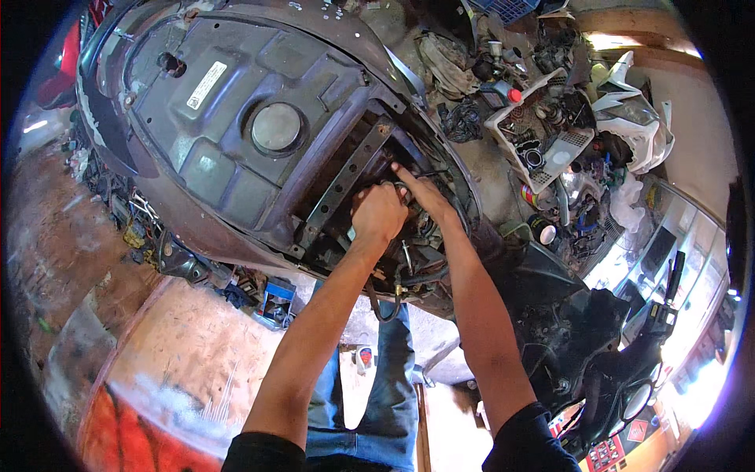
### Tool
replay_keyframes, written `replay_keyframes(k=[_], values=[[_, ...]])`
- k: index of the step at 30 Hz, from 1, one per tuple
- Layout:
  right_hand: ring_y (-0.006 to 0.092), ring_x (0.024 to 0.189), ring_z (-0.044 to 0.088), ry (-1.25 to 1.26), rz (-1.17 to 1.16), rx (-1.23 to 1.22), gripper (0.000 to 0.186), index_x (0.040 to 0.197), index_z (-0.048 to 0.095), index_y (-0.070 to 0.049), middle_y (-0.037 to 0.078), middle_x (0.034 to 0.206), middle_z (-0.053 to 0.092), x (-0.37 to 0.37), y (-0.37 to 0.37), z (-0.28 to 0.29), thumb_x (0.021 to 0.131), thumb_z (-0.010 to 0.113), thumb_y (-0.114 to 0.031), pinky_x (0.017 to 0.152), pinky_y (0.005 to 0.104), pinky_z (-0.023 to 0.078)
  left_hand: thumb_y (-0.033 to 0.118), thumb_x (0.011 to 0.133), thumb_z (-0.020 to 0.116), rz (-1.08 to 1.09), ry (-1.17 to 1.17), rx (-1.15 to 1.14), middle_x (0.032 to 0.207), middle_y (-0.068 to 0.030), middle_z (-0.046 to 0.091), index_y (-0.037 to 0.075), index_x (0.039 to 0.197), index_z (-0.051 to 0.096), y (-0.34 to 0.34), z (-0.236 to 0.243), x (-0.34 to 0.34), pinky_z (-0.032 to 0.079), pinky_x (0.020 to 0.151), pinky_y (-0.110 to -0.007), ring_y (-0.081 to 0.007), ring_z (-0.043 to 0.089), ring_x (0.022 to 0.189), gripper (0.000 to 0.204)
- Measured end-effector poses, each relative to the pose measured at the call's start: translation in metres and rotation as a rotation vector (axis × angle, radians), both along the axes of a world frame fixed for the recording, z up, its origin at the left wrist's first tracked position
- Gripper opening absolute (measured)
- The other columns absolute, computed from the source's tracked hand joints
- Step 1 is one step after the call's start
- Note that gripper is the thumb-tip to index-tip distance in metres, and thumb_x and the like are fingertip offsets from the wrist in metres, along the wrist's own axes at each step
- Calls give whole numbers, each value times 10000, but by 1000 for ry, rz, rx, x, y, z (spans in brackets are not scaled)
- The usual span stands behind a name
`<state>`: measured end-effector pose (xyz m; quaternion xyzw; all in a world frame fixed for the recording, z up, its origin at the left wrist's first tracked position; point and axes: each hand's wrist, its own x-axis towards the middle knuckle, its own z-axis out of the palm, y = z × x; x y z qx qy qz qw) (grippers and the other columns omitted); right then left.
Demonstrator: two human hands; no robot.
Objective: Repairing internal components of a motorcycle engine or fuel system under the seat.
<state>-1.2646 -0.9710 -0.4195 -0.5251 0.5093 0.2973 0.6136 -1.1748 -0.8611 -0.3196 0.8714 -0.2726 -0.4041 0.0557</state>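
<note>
Both my hands are inside the engine bay of a scooter body with dark, scuffed panels [208,228]. My left hand [379,212] is curled into a fist beside the drilled metal crossbar [346,171]; whatever its fingers hold is hidden beneath it. Close on its right, my right hand [425,194] reaches down with one finger stretched toward the bay's far side, its other fingers mostly out of sight. Below the hands sit a slim metal rod [407,258] and a hose with a brass fitting [399,291]. A round metal cap [275,126] sits in the tank cover [212,149].
At the right, a white plastic basket [562,153] holds greasy parts, with white fairing pieces [629,118] beyond it. A handlebar with a mirror [637,401] stands at the lower right. A small blue box [278,300] lies on the floor left of my legs.
</note>
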Motion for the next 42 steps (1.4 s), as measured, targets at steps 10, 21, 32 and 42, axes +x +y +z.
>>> replay_keyframes(k=[10, 21, 32, 42], values=[[227, 1194, 522, -104, 31, 160, 826, 1360, 606, -30, 131, 1255, 630, -2, -3, 2, 886, 560, -705, 1070, 360, 346, 375, 983, 546, 77, -111, -44, 832, -226, 717, 7, 883, 700, -2, -2, -9, 565, 762, -478, -391, 718, 817, 411], [370, 1410, 409, -148, -43, 29, 1096, 1413, 540, -12, 254, 1493, 452, -2, 4, -9, 729, 530, -868, 1152, 445, 295, 339, 955, 622, 46, -202, 15, 800, -191, 720, 28, 877, 677, -7, -6, -14, 586, 702, -433, -342, 731, 770, 325], [284, 1364, 442, -320, -206, -35, 727, 1425, 533, -89, 137, 1491, 488, 0, 2, -34, 925, 532, -616, 1142, 404, 310, 446, 1011, 503, -25, -322, 31, 917, -201, 723, 18, 853, 705, -14, -28, -22, 587, 742, -435, -349, 726, 869, 499], [202, 1057, 508, -360, -188, 130, 584, 928, 654, -79, 43, 1052, 616, 3, 10, -26, 986, 419, -611, 1094, 357, 295, 495, 1009, 488, -15, -331, -68, 812, -266, 700, -26, 835, 705, -3, -27, -15, 572, 729, -508, -430, 710, 803, 591]])
